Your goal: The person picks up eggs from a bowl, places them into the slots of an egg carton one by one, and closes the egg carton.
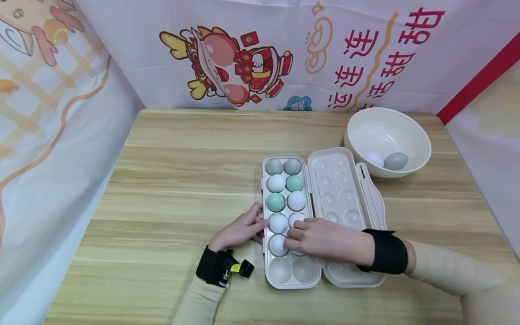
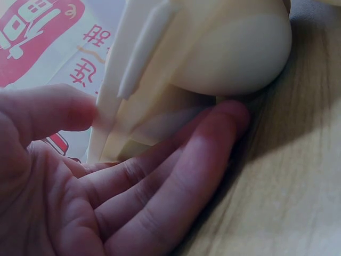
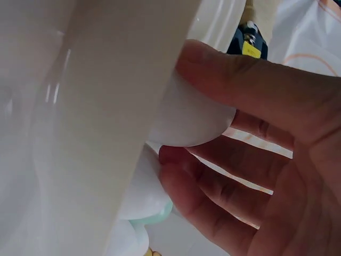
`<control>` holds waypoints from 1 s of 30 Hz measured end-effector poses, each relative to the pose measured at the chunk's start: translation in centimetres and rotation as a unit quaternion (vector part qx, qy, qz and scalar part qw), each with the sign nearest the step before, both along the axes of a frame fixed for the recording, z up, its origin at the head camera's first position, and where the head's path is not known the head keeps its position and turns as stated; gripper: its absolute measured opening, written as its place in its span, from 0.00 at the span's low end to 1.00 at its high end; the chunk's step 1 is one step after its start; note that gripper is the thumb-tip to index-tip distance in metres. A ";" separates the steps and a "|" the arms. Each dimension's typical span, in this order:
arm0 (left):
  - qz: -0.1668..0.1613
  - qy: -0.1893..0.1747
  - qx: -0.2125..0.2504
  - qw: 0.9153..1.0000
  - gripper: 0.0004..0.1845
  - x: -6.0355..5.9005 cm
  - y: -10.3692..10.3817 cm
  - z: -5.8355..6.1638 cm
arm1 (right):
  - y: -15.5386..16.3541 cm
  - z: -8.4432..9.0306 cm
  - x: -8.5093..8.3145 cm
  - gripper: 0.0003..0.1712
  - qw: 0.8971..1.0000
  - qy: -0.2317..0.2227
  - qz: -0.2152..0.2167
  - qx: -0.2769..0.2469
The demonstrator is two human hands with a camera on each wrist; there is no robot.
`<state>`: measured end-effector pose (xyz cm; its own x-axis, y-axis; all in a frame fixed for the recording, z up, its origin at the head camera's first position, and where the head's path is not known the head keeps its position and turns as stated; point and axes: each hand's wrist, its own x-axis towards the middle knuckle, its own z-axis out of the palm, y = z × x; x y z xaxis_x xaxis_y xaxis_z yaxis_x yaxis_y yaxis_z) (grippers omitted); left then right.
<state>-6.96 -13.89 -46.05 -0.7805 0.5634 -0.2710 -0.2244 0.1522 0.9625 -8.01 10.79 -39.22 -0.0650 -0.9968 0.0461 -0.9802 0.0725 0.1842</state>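
A light wooden table [image 1: 170, 180] stands among printed fabric walls [image 1: 365, 54]. Near its front edge lies an open egg tray [image 1: 271, 276]. The left hand [image 1: 239, 231] rests spread against the tray's side; the right hand [image 1: 325, 240] pinches a white egg [image 3: 192, 120]. A cream bowl [image 1: 418, 135] sits at the far right corner.

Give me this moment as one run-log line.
right hand: grips white egg in carton | left hand: steadies carton edge | bowl: two eggs left
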 end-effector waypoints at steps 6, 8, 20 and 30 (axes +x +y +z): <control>-0.005 0.004 -0.005 1.000 0.15 -0.1 0.1 0.1 | -0.2 -0.3 0.3 0.10 0.998 0.055 0.006 0.002; -0.004 0.005 -0.007 1.000 0.14 -0.1 0.1 0.2 | -0.2 -0.4 0.3 0.09 0.997 0.071 0.007 0.002; -0.004 0.004 -0.005 1.000 0.15 -0.3 0.1 0.2 | 0.2 -0.2 0.3 0.10 0.996 0.084 0.007 -0.007; 0.000 -0.003 -0.003 1.000 0.15 -0.1 0.0 0.0 | 1.6 2.5 -1.2 0.12 0.998 0.036 -0.028 -0.041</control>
